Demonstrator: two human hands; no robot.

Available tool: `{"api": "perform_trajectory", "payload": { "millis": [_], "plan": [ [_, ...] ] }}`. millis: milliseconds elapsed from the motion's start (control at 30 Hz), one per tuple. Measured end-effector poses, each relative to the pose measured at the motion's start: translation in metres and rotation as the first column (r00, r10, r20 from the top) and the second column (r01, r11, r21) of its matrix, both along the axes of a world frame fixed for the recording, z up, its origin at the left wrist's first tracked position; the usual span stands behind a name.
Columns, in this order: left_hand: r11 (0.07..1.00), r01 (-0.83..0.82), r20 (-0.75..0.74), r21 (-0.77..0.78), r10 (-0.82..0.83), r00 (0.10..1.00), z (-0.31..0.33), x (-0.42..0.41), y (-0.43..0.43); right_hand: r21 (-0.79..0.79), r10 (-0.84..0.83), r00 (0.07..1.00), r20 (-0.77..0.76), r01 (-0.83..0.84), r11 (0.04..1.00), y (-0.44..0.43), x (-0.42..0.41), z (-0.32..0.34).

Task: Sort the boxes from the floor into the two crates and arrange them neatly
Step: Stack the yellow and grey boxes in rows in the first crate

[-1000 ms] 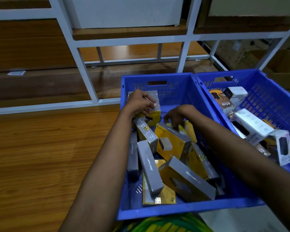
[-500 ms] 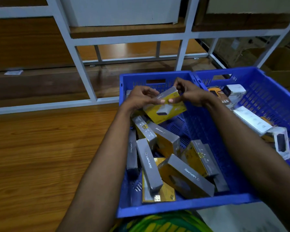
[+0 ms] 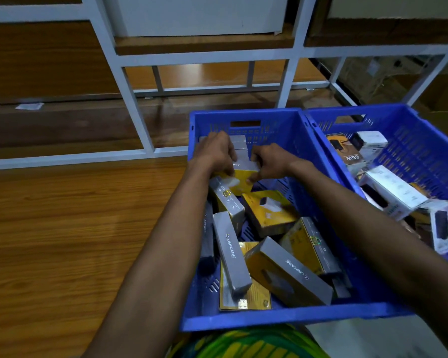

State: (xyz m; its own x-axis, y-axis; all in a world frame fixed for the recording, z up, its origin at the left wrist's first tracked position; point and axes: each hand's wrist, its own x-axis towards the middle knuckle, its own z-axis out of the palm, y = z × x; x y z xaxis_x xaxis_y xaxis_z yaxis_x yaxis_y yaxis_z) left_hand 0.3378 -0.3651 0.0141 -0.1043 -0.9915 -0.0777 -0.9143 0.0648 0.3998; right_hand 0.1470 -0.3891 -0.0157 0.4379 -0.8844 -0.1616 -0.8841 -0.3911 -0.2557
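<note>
Two blue crates stand side by side on the wooden floor. The left crate holds several grey-and-yellow boxes lying in a jumble. At its far left corner, my left hand and my right hand together grip one grey-and-yellow box, set against other upright boxes at the back wall. A long grey box and another slanted one lie nearer me. The right crate holds white and yellow boxes, among them a white box.
A white metal shelf frame with wooden boards stands right behind the crates. Bare wooden floor stretches to the left. A scrap of paper lies on the low shelf at left. Cardboard cartons sit at the far right.
A second ago my hands reached among the boxes; then they lifted one yellow box above the crate. Now they have lowered it to the crate's back left corner.
</note>
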Motion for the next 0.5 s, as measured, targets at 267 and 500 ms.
{"api": "perform_trajectory", "payload": {
  "millis": [267, 500],
  "plan": [
    [0.986, -0.155, 0.173, -0.062, 0.163, 0.971, -0.006, -0.019, 0.009, 0.026, -0.151, 0.985, 0.088, 0.15, 0.988, 0.016, 0.02, -0.018],
    [0.992, 0.096, 0.336, -0.082, -0.063, 0.94, -0.017, -0.036, 0.006, 0.234, -0.535, 0.831, 0.151, 0.496, 0.836, 0.021, 0.029, -0.012]
  ]
}}
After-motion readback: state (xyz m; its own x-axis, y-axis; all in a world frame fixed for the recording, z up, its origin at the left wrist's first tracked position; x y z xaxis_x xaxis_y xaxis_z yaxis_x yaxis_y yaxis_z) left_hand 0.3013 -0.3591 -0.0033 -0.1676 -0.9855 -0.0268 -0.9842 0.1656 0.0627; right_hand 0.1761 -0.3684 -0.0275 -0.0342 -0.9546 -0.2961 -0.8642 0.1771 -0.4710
